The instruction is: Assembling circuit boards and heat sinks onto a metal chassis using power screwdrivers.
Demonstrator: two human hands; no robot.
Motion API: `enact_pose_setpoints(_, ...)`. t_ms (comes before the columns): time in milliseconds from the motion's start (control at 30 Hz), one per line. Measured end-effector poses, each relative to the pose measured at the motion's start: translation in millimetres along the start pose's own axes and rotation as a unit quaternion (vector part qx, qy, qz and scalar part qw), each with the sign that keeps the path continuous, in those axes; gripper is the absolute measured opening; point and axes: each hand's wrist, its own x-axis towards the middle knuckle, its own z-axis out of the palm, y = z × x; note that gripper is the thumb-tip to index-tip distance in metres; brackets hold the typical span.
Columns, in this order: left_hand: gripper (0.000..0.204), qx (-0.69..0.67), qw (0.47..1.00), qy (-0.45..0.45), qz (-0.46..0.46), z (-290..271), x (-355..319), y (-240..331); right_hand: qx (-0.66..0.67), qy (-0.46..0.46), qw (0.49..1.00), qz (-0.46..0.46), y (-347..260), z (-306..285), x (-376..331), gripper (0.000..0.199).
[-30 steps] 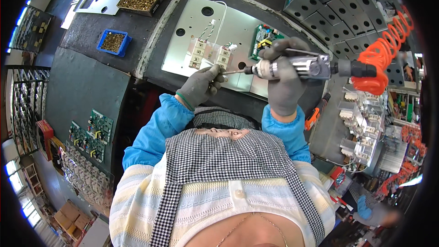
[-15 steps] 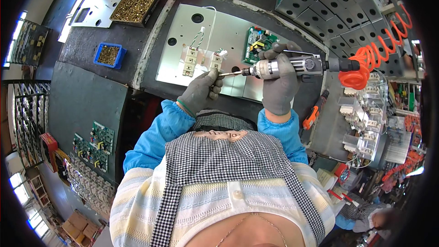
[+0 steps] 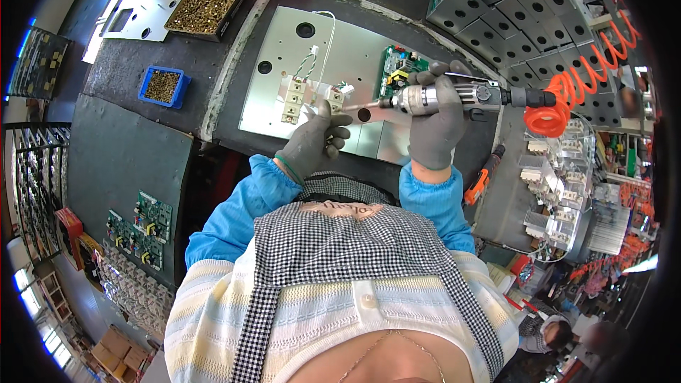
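Observation:
My right hand point(image 3: 438, 124), in a grey glove, grips a pneumatic screwdriver point(image 3: 418, 101) held level, its bit pointing left. The bit's tip meets the right-hand cream terminal block point(image 3: 335, 101) on a silver metal panel point(image 3: 273, 103). Beside that block is my gloved left hand point(image 3: 308, 143), one digit raised near it and the other fingers curled in; whatever they may hold is hidden. A second cream terminal block point(image 3: 292, 101) sits just to the left, with a twisted green-and-white wire point(image 3: 307, 64) above. Farther right on the panel lies a green circuit board point(image 3: 394, 74), partly behind my right hand.
A blue box point(image 3: 166, 87) and a dark tray point(image 3: 204, 10) of small brass-coloured parts stand left. An orange coiled hose point(image 3: 560, 99) runs from the screwdriver. An orange-and-black tool point(image 3: 484, 176) lies right. Perforated metal housings point(image 3: 518, 18) are stacked at the back right.
The screwdriver has shifted left, bringing its bit to the right-hand terminal block. My left fingers have come off the bit and moved slightly left.

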Motion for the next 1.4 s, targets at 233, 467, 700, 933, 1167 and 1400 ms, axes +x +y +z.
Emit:
enact_pose_setpoints(233,0.044,-0.026,0.994,-0.096,-0.036,-12,-3,5,-0.097,-0.025,0.993,-0.069,44,-8,30,0.045)
enact_pose_setpoints(467,0.037,-0.016,0.998,-0.067,-0.003,-15,2,11,-0.077,-0.085,0.993,0.030,47,12,24,0.039)
enact_pose_setpoints(700,0.041,-0.035,0.997,-0.061,0.033,-5,-2,10,-0.147,-0.132,0.978,0.066,64,22,32,0.034)
enact_pose_setpoints(933,0.037,-0.073,0.993,-0.070,0.053,-17,-6,7,-0.110,-0.137,0.981,0.083,65,18,40,0.039)
enact_pose_setpoints(1167,0.031,-0.102,0.989,-0.094,0.060,-40,-2,0,-0.098,-0.081,0.991,0.046,55,33,30,0.032)
enact_pose_setpoints(1400,0.029,-0.194,0.975,-0.071,0.084,-48,-14,8,-0.071,-0.119,0.990,0.022,-11,51,19,0.031)
